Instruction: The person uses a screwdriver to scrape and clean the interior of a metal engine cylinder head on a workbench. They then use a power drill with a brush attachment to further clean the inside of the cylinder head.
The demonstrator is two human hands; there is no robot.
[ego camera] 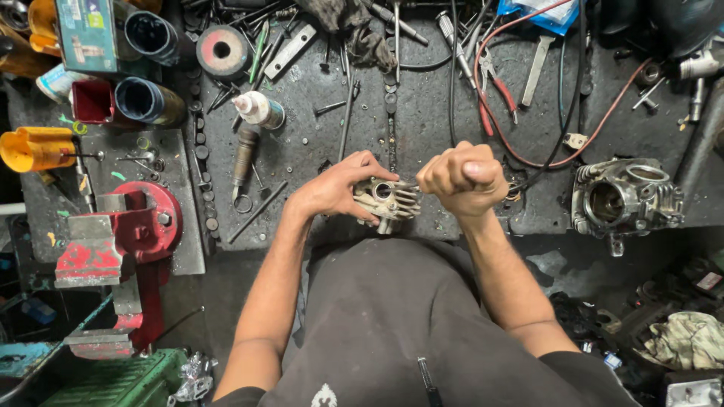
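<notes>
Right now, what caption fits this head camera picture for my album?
Left hand steadies a finned engine part on a cluttered workbench; right hand is fisted above it.

Dark, oil-stained workbench [317,143] fills the view, top scuffed and gritty. Red bench vise [124,234] bolted at its left edge on a grey plate [181,218]. Green crate [113,384] below left. Floor in shadow beneath. Lighting even, from above.

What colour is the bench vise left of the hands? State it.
The bench vise is red with worn, bare-metal jaws, seen in the head view.
</notes>
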